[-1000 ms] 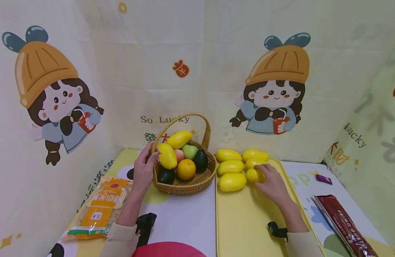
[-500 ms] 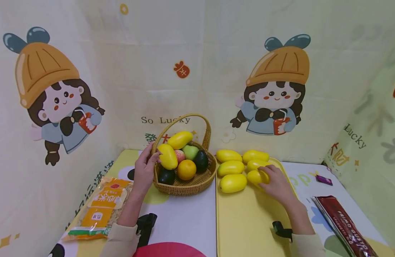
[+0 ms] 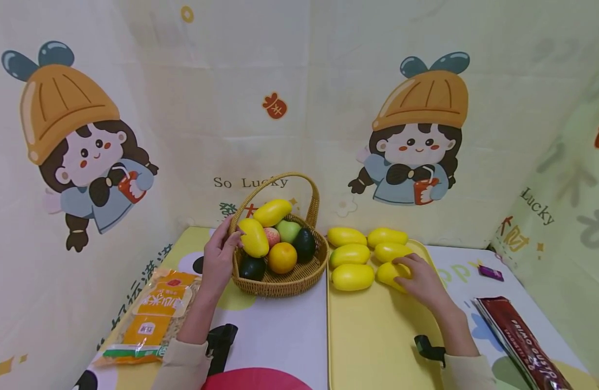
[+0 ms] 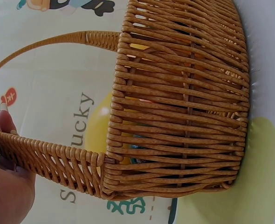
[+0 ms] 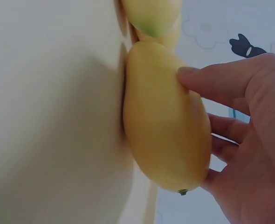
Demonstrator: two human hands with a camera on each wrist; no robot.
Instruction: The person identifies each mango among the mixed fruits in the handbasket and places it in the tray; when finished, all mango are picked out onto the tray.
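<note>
My left hand [image 3: 219,255] grips the handle [image 4: 44,154] of a wicker basket [image 3: 280,287] near where it joins the left rim. Inside lie two yellow mangoes, one a mango [image 3: 253,237] close to my fingers, with an orange [image 3: 282,257], a green pear [image 3: 287,231], a pinkish peach [image 3: 272,236] and two dark avocados, one an avocado [image 3: 306,245]. My right hand [image 3: 423,279] holds a yellow mango [image 5: 165,116] on the yellow tray [image 3: 368,336], thumb on one side and fingers on the other. Several more mangoes [image 3: 352,277] lie in rows beside it.
A bag of oats-like grain [image 3: 153,314] lies at the left, by my forearm. Right of the tray are a dark red spaghetti packet [image 3: 521,338] and a small purple packet [image 3: 490,272]. A printed cloth wall [image 3: 309,135] stands behind everything.
My right hand has shifted slightly right and toward me, and the mango it holds now lies nearly in line with the front row. My left hand stays on the basket handle.
</note>
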